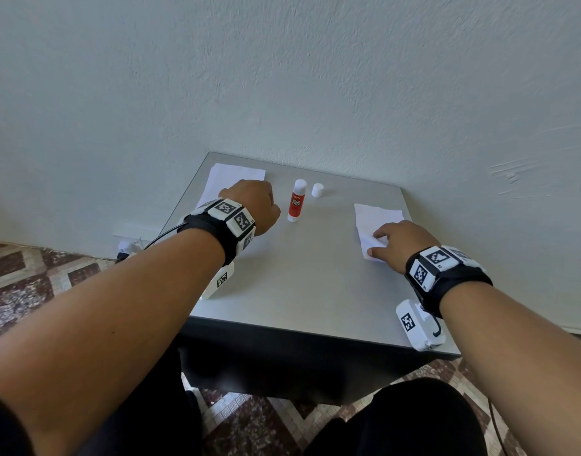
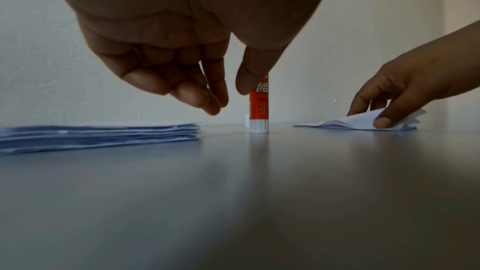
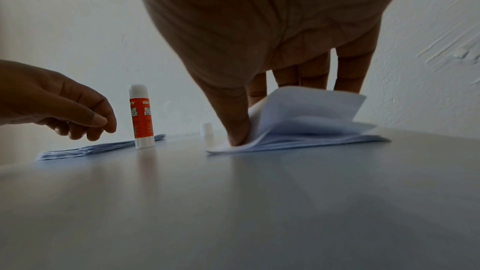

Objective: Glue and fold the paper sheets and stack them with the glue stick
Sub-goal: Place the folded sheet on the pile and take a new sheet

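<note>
Both forearms reach forward over the desk (image 1: 299,284), which stands against a pale wall (image 1: 315,77).

The left hand (image 1: 253,205) hovers above the desk near its far left corner, over the near part of the flat stack of paper sheets (image 1: 230,179) lying there. Its fingers (image 2: 192,93) hang loosely curled and close together, tips pointing down, thumb set slightly apart from them; they hold nothing and touch neither paper nor glue.

The glue stick (image 1: 295,202) stands upright just to the right of that hand, toward the middle of the far edge, uncapped. Its white cap (image 1: 317,190) stands separately just beyond it, a little to the right.

The right hand (image 1: 404,245) rests on the folded paper pile (image 1: 374,218) near the desk's right edge, palm down and wrist raised. Its thumb (image 3: 236,126) presses the near left corner of the top folded sheet (image 3: 306,106) down, while the other fingers lie straight behind the sheet's raised flap, which lifts loosely above the layers under it.
</note>
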